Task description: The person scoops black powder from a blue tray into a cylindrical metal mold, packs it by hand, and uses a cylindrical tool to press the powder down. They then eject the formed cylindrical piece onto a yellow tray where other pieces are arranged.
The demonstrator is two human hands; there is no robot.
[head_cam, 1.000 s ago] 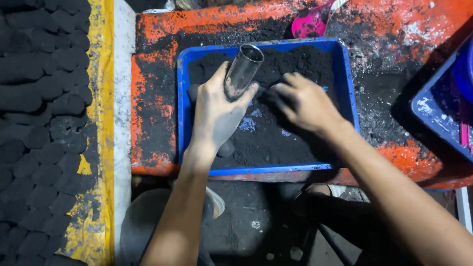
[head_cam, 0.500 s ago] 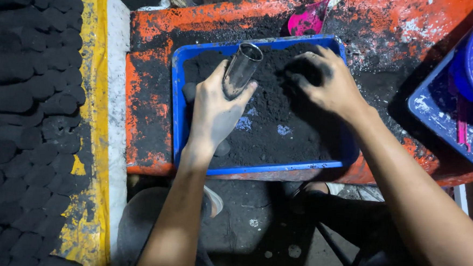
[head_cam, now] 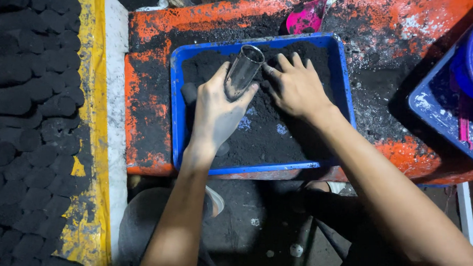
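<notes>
free: bare powder in blue tray [head_cam: 176, 125] toward 6 o'clock | blocked: metal tube [head_cam: 243, 72] and left hand [head_cam: 216, 113] at 10 o'clock, right hand [head_cam: 297, 89] at 1 o'clock | beyond rim: pink scoop [head_cam: 305, 18] at 12 o'clock, black briquettes [head_cam: 26, 84] at 9 o'clock

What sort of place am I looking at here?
Probably a small handwork spot for pressing charcoal briquettes: a blue tray of black powder, a metal tube in the left hand, and rows of black lumps laid out alongside.
</notes>
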